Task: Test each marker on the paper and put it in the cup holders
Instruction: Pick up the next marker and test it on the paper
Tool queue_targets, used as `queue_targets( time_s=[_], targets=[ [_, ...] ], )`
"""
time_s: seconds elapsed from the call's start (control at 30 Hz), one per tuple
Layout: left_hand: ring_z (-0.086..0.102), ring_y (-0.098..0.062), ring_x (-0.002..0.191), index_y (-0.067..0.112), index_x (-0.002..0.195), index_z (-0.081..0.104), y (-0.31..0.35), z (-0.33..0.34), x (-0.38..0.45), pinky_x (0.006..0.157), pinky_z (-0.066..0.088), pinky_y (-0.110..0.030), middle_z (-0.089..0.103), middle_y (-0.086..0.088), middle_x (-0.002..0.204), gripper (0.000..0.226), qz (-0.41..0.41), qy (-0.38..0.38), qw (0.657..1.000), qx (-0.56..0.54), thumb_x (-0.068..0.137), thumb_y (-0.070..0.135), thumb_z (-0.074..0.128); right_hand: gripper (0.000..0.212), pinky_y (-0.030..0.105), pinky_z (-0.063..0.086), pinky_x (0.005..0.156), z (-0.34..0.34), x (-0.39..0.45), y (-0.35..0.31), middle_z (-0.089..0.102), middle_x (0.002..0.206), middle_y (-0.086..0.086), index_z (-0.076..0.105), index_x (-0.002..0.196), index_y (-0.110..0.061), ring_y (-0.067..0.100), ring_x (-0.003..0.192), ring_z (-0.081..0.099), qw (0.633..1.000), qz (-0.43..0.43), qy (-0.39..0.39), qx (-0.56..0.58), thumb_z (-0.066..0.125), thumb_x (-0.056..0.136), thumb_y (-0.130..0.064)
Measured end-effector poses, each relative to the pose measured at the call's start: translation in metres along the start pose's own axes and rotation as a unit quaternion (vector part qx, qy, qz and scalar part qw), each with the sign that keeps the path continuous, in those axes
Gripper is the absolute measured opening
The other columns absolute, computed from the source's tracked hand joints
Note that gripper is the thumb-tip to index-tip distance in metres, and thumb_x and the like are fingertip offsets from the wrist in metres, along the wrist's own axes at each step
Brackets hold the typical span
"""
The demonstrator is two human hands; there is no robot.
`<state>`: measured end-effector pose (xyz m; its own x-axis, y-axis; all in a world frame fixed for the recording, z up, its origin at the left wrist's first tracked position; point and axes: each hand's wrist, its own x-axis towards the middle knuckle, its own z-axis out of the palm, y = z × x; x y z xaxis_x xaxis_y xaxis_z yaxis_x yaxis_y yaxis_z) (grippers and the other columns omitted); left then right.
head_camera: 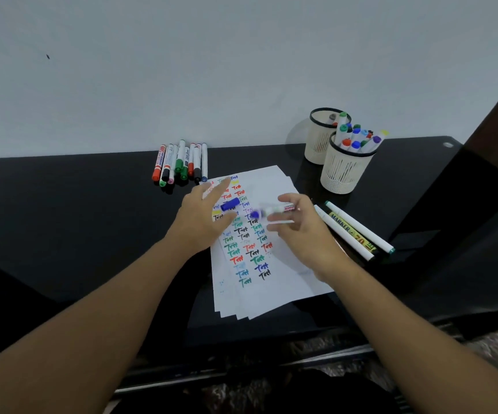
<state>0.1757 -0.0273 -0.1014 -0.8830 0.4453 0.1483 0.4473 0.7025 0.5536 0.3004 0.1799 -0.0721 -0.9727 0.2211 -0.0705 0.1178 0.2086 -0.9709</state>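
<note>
A stack of white paper (283, 279) covered with coloured "Test" marks lies on the black table. My right hand (304, 231) grips an uncapped blue marker (274, 211) above the paper, its blurred tip pointing left. My left hand (201, 218) hovers over the paper's left side with the index finger stretched out, and the blue cap (230, 203) sticks out between that finger and the thumb. Two cream mesh cup holders stand at the back right: the near one (343, 174) is full of markers, and the far one (319, 144) holds a few.
A bunch of several markers (180, 164) lies at the back of the table, left of the paper. Three more markers (352, 231) lie right of the paper, beside my right hand. A dark raised panel (451, 198) is at the right. A white wall rises behind the table.
</note>
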Motion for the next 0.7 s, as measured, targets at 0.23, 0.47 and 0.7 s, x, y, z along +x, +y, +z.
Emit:
queue_targets(
  time_s=[0.23,0.47,0.7],
  targets=[
    [-0.001,-0.020,0.155,0.061,0.150,0.020,0.006,0.008,-0.059,0.125,-0.002,-0.048,0.004,0.002,0.169,0.074,0.053,-0.118,0.981,0.146,0.082,0.091,0.023,0.013,0.030,0.057,0.085,0.006,-0.022,0.018,0.072,0.098,0.008,0.061,0.113,-0.023,0.019,0.090,0.073,0.996,-0.051,0.037,0.070,0.054,0.108,-0.033],
    [0.002,-0.018,0.155,0.060,0.150,0.024,0.009,0.009,-0.059,0.125,-0.002,-0.045,0.010,0.007,0.168,0.074,0.047,-0.104,0.977,0.180,0.082,0.091,0.022,0.013,0.030,0.054,0.079,-0.001,-0.033,0.025,0.072,0.088,-0.010,0.072,0.105,-0.025,0.009,0.081,0.067,0.994,-0.068,0.090,-0.002,0.061,0.104,-0.032],
    [0.007,-0.019,0.155,0.059,0.149,0.028,0.008,0.011,-0.060,0.125,0.002,-0.047,0.014,0.007,0.168,0.079,0.046,-0.090,0.979,0.178,0.079,0.094,0.021,0.010,0.022,0.049,0.072,-0.009,-0.061,0.040,0.071,0.086,-0.009,0.069,0.096,-0.026,0.003,0.075,0.061,0.993,-0.072,0.085,-0.034,0.075,0.094,-0.034]
  ],
)
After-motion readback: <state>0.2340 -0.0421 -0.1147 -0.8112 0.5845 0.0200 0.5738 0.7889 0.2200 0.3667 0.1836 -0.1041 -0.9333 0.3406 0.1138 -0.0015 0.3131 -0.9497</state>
